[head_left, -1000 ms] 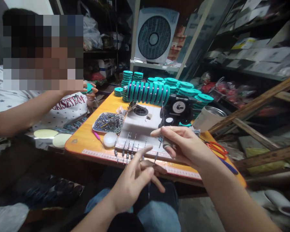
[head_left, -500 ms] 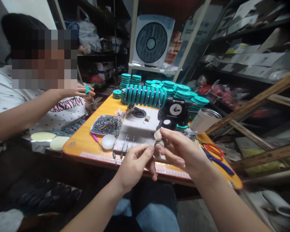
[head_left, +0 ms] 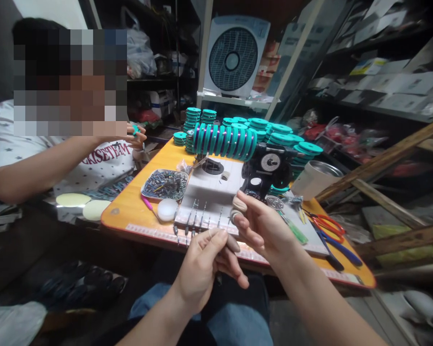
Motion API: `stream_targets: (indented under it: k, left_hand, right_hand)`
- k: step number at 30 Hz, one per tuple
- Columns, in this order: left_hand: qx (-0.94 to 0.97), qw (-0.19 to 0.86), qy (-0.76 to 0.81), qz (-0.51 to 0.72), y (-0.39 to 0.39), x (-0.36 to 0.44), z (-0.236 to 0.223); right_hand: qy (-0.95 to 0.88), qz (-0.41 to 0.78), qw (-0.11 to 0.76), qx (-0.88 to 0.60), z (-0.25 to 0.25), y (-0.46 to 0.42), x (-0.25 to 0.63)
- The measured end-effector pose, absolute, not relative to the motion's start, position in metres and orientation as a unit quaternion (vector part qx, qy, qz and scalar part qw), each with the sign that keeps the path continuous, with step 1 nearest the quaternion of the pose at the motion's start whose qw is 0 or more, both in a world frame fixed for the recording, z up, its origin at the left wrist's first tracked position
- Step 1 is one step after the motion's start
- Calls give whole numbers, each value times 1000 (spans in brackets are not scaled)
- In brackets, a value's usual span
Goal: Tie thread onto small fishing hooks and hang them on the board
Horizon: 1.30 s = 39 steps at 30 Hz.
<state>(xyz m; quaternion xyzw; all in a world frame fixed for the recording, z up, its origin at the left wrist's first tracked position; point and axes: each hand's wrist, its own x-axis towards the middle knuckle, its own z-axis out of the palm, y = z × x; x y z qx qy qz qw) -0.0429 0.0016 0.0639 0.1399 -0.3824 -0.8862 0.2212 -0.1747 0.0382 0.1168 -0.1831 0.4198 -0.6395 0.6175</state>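
My left hand (head_left: 210,259) is low in front of the table's near edge, thumb pressed to the index finger. A greyish cover shows on one of its fingertips. Whatever is in this pinch is too small to make out. Slightly higher and to the right, my right hand (head_left: 261,223) has its thumb and index finger drawn together, both tips wearing pale finger cots (head_left: 239,205). I cannot make out anything between them. Behind the hands, a row of teal spools (head_left: 223,140) wound with dark thread sits beside a black device with a round dial (head_left: 270,162).
Thin metal pieces with dark bodies (head_left: 186,229) line the white board's (head_left: 216,192) front edge. A tray of small parts (head_left: 165,184), white round lid (head_left: 168,210), orange-handled scissors (head_left: 328,226) and blue-handled pliers (head_left: 346,250) lie around. A co-worker (head_left: 94,158) sits at left.
My hands have drawn apart, the left one lower. The thin line running down from the spools to my right hand no longer shows. The whole scene has shifted slightly right.
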Motion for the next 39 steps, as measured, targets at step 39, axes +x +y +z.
stream_targets:
  k: [39]
  left_hand:
    - [99,135,-260,-951,27,4,27]
  right_hand:
    - [511,-583,532,-340,62,74,-134]
